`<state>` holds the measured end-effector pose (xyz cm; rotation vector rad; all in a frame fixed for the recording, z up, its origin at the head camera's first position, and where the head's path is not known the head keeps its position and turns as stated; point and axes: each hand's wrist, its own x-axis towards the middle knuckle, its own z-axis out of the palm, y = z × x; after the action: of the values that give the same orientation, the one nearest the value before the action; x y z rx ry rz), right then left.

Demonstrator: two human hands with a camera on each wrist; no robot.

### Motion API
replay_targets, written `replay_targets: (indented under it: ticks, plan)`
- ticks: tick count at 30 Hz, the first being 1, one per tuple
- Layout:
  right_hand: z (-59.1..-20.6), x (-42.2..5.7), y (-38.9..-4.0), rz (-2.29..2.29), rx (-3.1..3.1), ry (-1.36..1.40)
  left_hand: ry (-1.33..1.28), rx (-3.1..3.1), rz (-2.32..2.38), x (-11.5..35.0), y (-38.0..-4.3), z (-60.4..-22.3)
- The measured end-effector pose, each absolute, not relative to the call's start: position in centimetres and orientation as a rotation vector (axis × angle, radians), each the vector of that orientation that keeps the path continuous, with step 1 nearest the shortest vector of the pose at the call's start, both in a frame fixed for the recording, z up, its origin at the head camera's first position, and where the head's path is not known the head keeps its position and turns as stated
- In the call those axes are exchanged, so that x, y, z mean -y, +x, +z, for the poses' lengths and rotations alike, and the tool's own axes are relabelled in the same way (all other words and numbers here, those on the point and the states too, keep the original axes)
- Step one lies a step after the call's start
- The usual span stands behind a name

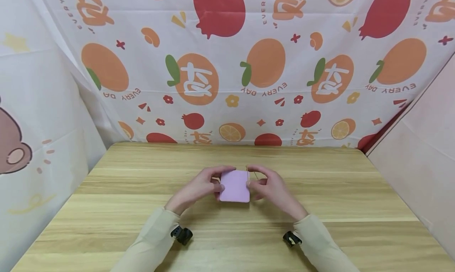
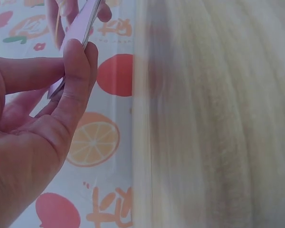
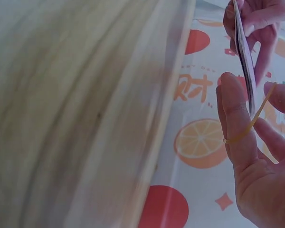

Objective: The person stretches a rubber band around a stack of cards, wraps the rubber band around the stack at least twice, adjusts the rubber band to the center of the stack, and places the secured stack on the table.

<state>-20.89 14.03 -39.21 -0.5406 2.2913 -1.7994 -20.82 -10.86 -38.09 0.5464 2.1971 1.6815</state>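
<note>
A small lilac notebook [image 1: 234, 186] with rounded corners is held up over the table, its cover towards the head camera. My left hand [image 1: 202, 184] grips its left side, thumb on the cover and fingers behind. The thin layered edge of the notebook [image 2: 81, 29] shows in the left wrist view. At the right side is my right hand [image 1: 273, 189], thumb tip by the notebook's edge and a finger near its top corner. A yellow rubber band [image 3: 258, 118] is stretched across the right hand's fingers, beside the notebook's edge.
The wood-grain table [image 1: 142, 177] lies under both hands. A white cloth [image 1: 227, 74] printed with fruit hangs behind its far edge, with pale cloths at the left and right sides. Each wrist wears a black camera strap [image 1: 182, 235].
</note>
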Motion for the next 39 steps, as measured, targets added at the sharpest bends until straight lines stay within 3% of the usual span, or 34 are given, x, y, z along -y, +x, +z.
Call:
replay_targets:
  ticks: [39]
  plan:
    - [-38.9, -14.0, -21.1, -1.918, -2.248, -0.460, 0.318, -2.184, 1.938, 9.6, -20.7, -39.4]
